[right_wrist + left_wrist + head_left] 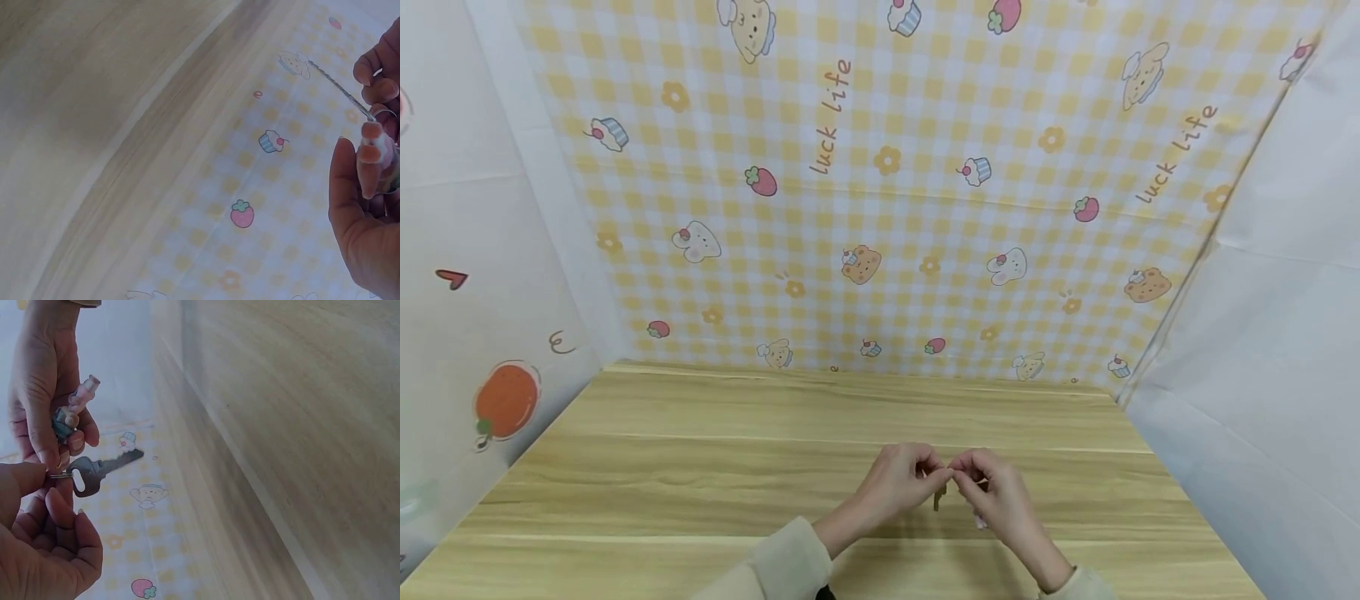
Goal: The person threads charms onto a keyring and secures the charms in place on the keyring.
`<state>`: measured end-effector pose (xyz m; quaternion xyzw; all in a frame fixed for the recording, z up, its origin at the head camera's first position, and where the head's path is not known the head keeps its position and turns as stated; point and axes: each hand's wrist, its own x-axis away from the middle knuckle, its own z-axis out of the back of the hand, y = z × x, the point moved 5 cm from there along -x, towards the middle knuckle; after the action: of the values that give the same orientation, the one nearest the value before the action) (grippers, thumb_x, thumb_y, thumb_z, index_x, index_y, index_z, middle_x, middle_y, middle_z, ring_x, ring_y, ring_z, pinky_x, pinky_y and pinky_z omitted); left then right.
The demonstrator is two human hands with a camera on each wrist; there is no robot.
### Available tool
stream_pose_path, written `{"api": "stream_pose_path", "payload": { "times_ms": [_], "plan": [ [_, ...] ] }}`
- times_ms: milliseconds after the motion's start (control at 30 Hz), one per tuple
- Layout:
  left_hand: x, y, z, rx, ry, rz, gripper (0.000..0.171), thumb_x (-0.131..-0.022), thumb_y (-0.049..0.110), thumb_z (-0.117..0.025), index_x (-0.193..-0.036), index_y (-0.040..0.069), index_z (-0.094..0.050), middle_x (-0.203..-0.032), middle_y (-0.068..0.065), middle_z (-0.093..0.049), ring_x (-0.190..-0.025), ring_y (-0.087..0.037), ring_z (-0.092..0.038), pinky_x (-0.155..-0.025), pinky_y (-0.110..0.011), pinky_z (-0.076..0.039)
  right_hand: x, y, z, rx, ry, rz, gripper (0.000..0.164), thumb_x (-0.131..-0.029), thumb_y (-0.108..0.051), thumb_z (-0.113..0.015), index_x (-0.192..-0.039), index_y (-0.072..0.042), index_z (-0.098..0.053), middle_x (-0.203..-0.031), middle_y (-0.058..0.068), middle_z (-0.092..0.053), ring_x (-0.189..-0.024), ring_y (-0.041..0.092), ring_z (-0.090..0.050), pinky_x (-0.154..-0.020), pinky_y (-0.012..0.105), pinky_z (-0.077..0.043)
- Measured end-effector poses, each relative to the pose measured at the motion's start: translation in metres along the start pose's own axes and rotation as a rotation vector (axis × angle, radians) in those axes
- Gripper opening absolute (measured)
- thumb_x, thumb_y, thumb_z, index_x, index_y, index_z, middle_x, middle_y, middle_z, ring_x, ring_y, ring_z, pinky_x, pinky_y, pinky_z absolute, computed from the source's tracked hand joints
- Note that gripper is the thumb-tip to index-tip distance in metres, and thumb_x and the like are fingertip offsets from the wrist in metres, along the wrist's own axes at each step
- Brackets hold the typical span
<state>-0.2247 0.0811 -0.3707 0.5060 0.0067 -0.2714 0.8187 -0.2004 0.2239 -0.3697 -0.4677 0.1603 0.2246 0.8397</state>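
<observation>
Over the front of the table, my left hand [897, 482] and right hand [1002, 498] meet at their fingertips. In the left wrist view, the left thumb and fingers pinch a thin metal key ring [60, 477]. A dark metal key [92, 475] hangs from that ring, its toothed blade pointing away from the hands. The right hand's thumb and fingertips also pinch at the ring. Against the right fingers lies a small pink and teal figurine charm [81, 399], seen end-on in the right wrist view, where its pinkish parts [370, 169] show.
The wood-grain table [700, 475] spreads out around both hands. Behind it rises a yellow checked cloth [820, 217] with printed cartoons. White sheets stand at the left [445, 208] and right [1277, 333] sides.
</observation>
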Motion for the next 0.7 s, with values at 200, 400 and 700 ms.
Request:
{"api": "stream_pose_path", "payload": {
  "times_ms": [200,400,700],
  "plan": [
    [0.001,0.002,-0.001,0.015,0.021,-0.065,0.013,-0.088,0.016,-0.066,-0.076,0.010,-0.068,-0.067,0.005,-0.060,-0.048,0.004,-0.037,-0.044,-0.013,-0.032,0.001,0.006,0.001,-0.024,-0.003,-0.076,0.004,-0.087,0.001,-0.061,-0.090,-0.001,-0.063,-0.070,0.007,-0.058,-0.056,0.006,-0.054,-0.045,0.020,-0.047],
    [0.002,0.000,-0.002,0.001,-0.018,-0.035,0.012,-0.086,0.015,-0.068,-0.074,0.011,-0.068,-0.068,0.007,-0.062,-0.047,0.003,-0.039,-0.043,-0.014,-0.034,0.002,0.004,0.000,0.014,-0.004,-0.031,0.007,-0.086,0.002,-0.062,-0.086,-0.005,-0.063,-0.069,0.001,-0.057,-0.055,-0.001,-0.049,-0.041,0.019,-0.044],
    [0.000,0.003,-0.004,-0.052,-0.019,-0.026,0.016,-0.085,0.013,-0.068,-0.069,0.012,-0.065,-0.064,0.010,-0.058,-0.045,0.003,-0.036,-0.043,-0.014,-0.029,0.002,-0.005,0.000,0.121,0.096,0.083,0.017,-0.080,0.009,-0.066,-0.080,-0.008,-0.063,-0.073,-0.007,-0.056,-0.061,-0.004,-0.048,-0.047,0.017,-0.046]
  ]
}}
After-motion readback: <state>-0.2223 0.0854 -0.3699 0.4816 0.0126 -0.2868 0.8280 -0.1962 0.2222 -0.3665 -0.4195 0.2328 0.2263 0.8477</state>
